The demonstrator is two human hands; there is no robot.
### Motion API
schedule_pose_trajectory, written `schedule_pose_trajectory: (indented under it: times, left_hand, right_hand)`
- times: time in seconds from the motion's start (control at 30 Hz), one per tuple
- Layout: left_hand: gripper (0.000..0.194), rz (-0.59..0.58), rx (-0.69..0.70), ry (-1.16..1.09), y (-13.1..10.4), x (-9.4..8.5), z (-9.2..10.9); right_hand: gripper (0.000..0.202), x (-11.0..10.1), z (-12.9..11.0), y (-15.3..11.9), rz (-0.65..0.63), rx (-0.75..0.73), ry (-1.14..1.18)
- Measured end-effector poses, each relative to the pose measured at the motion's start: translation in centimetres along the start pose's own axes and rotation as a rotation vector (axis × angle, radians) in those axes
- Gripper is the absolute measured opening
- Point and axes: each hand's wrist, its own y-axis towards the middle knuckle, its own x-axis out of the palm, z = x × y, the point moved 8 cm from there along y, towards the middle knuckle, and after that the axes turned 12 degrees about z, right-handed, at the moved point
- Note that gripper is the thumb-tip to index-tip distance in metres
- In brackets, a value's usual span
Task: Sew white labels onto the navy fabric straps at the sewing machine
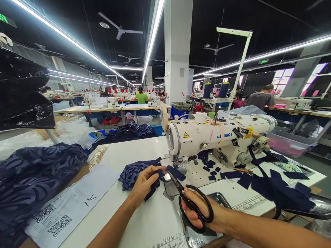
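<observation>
My right hand [195,206] grips black-handled scissors [198,199]. Their blades reach up and left to a navy fabric strip [176,173] beside the sewing machine's needle area. My left hand [144,182] pinches navy cloth close to the blade tips. A bunched navy patterned garment [133,174] lies against that hand on the white table [144,224]. Behind both hands stands the white sewing machine [201,136]. Small navy fabric scraps [210,168] are scattered on its bed. Whether the blades are fully closed on the strip is hard to make out.
At left are a heap of patterned navy cloth [38,172] and a printed paper sheet [74,196] with codes. Larger navy pieces [274,186] lie at right, by a metal tray [318,206]. Behind are thread cones [223,90], a pillar [178,51] and people seated at other machines.
</observation>
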Motion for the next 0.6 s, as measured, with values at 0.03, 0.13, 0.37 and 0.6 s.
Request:
schedule_pose_trajectory:
  times: [0.03, 0.13, 0.37, 0.6]
  left_hand:
    - [0.015, 0.015, 0.022, 0.021, 0.0, 0.0, 0.2]
    - [0.013, 0.113, 0.174, 0.103, 0.0, -0.4, 1.5]
    - [0.011, 0.327, 0.832, 0.387, -2.7, -0.1, 5.7]
    - [0.018, 0.303, 0.975, 0.453, -3.7, 0.8, 6.3]
  right_hand:
    - [0.055, -0.1, -0.2, 0.0, 0.011, -0.037, -0.030]
    - [0.057, -0.7, -0.8, -0.1, 0.036, -0.126, -0.168]
    - [0.034, -2.7, -5.7, -1.7, 0.236, -0.481, -0.932]
    - [0.025, -3.1, -6.8, -2.5, 0.361, -0.593, -1.206]
